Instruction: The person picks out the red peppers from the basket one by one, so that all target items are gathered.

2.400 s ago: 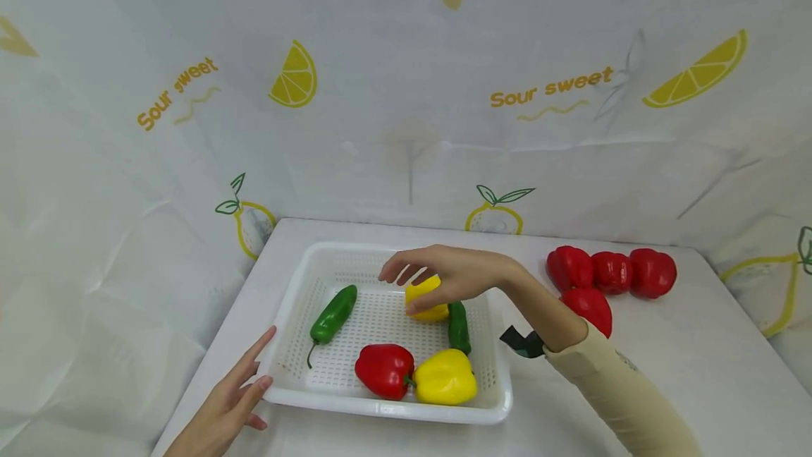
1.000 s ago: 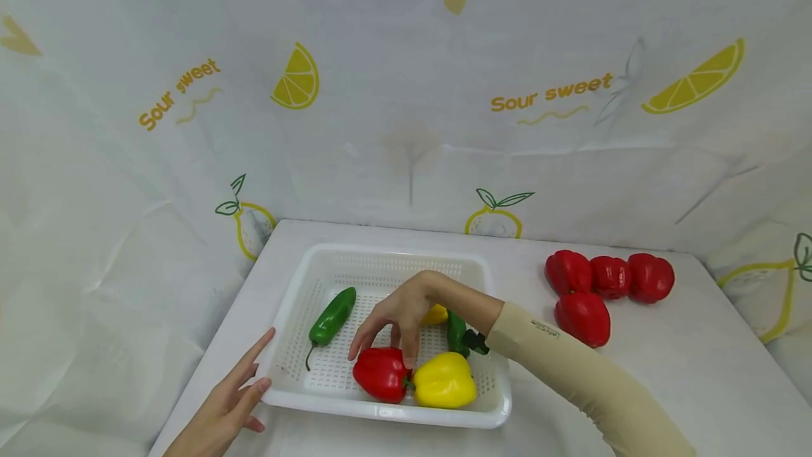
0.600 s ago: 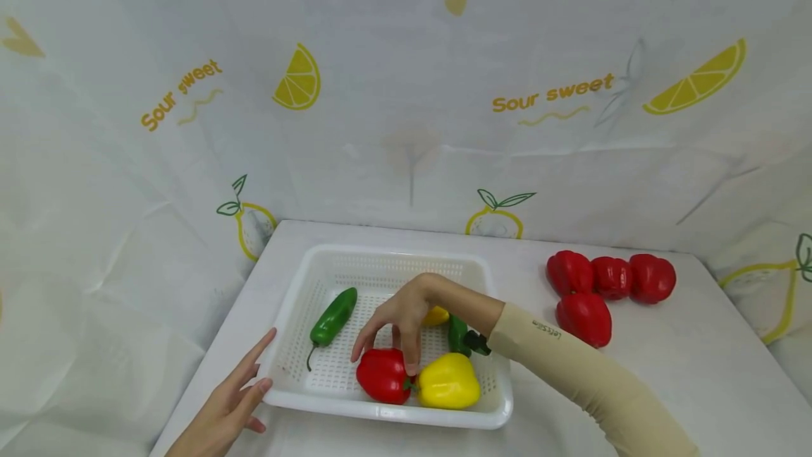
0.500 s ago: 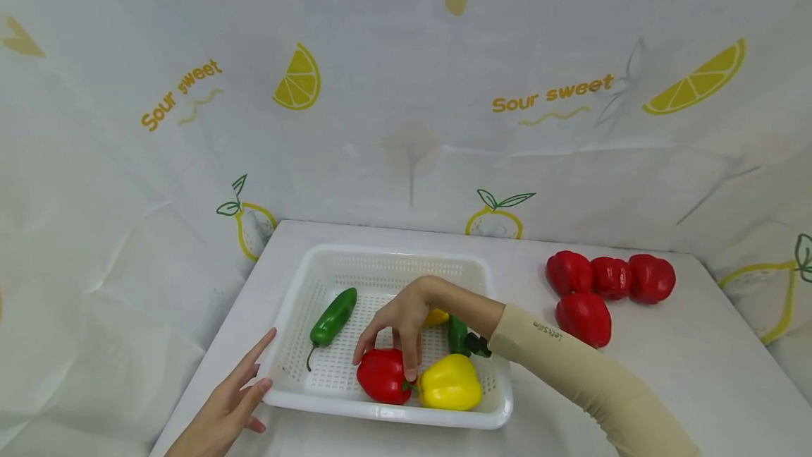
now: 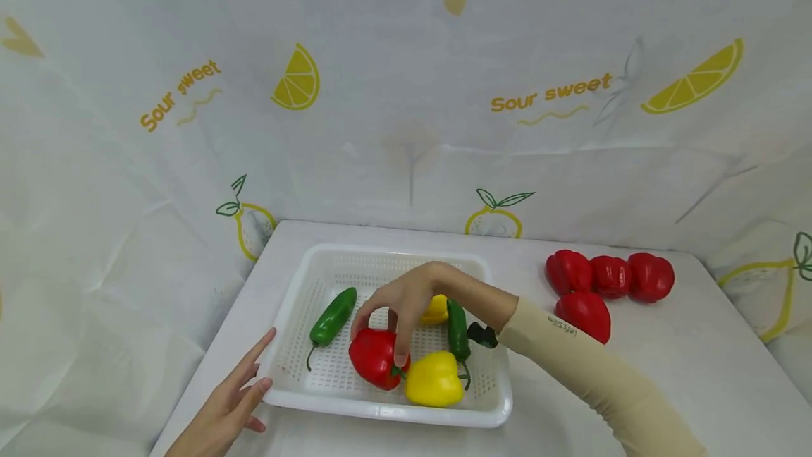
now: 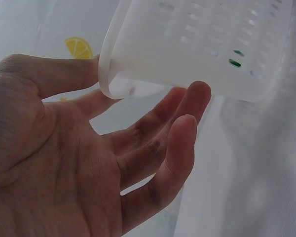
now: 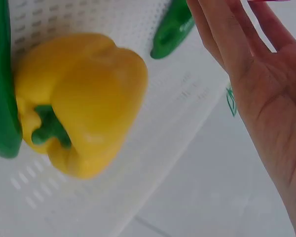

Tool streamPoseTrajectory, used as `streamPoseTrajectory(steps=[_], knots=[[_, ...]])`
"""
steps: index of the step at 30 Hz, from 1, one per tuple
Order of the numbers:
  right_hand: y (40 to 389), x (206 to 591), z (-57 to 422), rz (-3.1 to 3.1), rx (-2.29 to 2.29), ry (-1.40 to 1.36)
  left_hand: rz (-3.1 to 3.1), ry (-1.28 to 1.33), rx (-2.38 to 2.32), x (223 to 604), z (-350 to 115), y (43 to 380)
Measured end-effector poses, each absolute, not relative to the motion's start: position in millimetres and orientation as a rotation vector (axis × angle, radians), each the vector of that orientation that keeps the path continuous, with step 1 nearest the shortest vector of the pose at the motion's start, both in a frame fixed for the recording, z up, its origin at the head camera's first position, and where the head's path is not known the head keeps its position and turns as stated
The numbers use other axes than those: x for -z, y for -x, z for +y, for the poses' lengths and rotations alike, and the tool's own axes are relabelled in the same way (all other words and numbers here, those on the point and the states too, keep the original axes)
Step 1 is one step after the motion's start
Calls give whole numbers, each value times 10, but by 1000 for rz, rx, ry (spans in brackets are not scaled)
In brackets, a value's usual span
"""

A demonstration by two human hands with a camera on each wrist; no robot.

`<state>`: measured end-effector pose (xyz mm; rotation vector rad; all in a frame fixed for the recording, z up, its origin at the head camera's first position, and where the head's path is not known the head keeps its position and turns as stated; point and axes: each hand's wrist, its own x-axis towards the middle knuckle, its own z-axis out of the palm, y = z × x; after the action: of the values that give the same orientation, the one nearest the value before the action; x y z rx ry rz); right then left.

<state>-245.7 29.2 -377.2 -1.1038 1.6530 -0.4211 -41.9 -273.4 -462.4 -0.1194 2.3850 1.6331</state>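
My right hand (image 5: 402, 302) grips a red bell pepper (image 5: 373, 360) from above, thumb near its green stem and fingers over the far side. In the right wrist view, only a sliver of that pepper shows at the top edge. My left hand (image 5: 225, 400) touches the left rim of a white perforated basket (image 5: 380, 411) with fingers fairly straight. The left wrist view shows the fingertips (image 6: 197, 94) against the basket's outer wall. Right beside the red pepper, a yellow bell pepper (image 5: 434, 379) lies in the basket.
Also in the basket are a green chili pepper (image 5: 334, 317) on the left, another green chili pepper (image 5: 458, 333) on the right, and a second yellow bell pepper (image 7: 89, 98), partly behind my right hand. Several red bell peppers (image 5: 610, 276) sit on the white table (image 5: 672, 344) at right.
My right hand came down onto the red bell pepper, took hold, and has raised it slightly away from me. The front yellow pepper has shifted left. The left hand stays put.
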Motion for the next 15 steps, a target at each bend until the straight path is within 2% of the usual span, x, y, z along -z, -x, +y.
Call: streamPoseTrajectory(steps=[5, 15], knots=[[2532, 3628, 487, 1711, 542, 1210, 2395, 88, -1623, 4639, -2735, 419], [2492, 3351, 923, 1837, 792, 1147, 2405, 117, -1605, 4629, -2733, 421]])
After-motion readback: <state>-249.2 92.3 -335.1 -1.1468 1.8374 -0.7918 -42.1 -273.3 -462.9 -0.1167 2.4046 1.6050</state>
